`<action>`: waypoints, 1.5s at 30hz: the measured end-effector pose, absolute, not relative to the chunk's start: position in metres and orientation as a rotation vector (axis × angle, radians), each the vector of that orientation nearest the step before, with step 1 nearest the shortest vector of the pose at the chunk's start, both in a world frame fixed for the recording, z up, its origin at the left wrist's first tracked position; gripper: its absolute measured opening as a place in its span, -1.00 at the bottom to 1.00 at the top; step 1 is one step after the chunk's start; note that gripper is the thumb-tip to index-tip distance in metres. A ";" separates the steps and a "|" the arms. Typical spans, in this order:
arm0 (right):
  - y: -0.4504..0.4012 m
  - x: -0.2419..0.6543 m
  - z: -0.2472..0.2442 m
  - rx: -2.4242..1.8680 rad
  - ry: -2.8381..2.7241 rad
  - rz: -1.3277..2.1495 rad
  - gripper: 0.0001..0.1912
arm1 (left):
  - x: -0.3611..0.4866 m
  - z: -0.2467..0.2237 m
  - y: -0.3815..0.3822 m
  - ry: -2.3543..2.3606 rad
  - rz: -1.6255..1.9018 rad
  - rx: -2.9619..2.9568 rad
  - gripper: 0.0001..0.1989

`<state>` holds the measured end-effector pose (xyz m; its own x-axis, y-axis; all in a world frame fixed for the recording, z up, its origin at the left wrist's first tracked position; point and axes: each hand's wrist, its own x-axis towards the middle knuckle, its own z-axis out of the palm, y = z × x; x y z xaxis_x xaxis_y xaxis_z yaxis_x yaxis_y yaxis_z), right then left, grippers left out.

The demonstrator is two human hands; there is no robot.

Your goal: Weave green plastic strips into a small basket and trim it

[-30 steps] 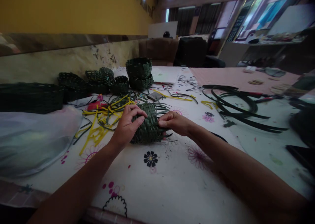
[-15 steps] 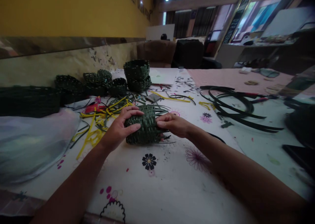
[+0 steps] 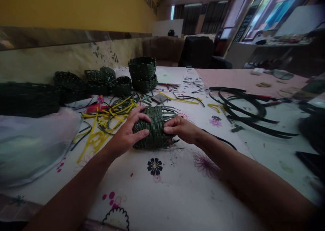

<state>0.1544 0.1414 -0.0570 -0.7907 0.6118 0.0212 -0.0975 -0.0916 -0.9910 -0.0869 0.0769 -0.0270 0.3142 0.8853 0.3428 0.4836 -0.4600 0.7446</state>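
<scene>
A small dark green woven basket [image 3: 154,128] lies on its side on the flowered tablecloth, its loose strip ends pointing right. My left hand [image 3: 129,129] is wrapped round the left end of the basket, thumb in front and fingers over the top. At the right edge of the weave, the thumb and forefinger of my right hand [image 3: 181,129] pinch the rim or a strip there; which one is hard to make out. The other fingers of that hand are curled and partly hidden.
Yellow and green strip scraps [image 3: 106,122] lie left of the basket. Several finished woven baskets [image 3: 142,70] stand behind. A clear plastic bag [image 3: 38,146] sits at left, coiled dark strips [image 3: 243,106] at right, with pliers [image 3: 274,102] beyond.
The basket and both hands have shifted slightly to the right, and the view has tilted a little. The right-hand pinch stays at the basket's edge.
</scene>
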 end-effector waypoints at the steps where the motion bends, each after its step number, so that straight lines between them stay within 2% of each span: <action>1: 0.141 0.154 -0.056 -0.560 -1.708 1.923 -0.55 | -0.087 -0.027 0.078 1.207 1.024 2.072 -0.71; 8: 0.143 0.154 -0.053 -0.494 -1.778 1.893 -0.53 | -0.084 -0.026 0.078 1.239 1.097 2.048 -0.78; 14: 0.140 0.152 -0.052 -0.558 -1.717 1.816 -0.54 | -0.076 -0.022 0.072 1.324 1.221 2.328 -0.90; 22: 0.136 0.150 -0.042 -0.708 -1.592 1.733 -0.67 | -0.070 -0.019 0.081 1.301 1.131 2.221 -0.81; 27: 0.141 0.152 -0.047 -0.734 -1.450 1.823 -0.70 | -0.083 -0.026 0.094 0.926 1.080 1.645 -0.48; 29: 0.143 0.153 -0.048 -0.708 -1.425 1.843 -0.69 | -0.089 -0.033 0.097 0.887 1.084 1.566 -0.41; 38: 0.143 0.158 -0.043 -0.612 -1.398 1.873 -0.63 | -0.101 -0.044 0.097 0.870 1.123 1.713 -0.42; 45: 0.141 0.155 -0.046 -0.597 -1.422 1.917 -0.64 | -0.103 -0.044 0.096 0.776 1.197 1.835 -0.53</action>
<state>0.1553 0.1407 -0.0464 -0.6722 0.7399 0.0278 -0.2414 -0.1836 -0.9529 -0.1031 0.0962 -0.0438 0.3655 0.8196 0.4412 0.0686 -0.4964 0.8654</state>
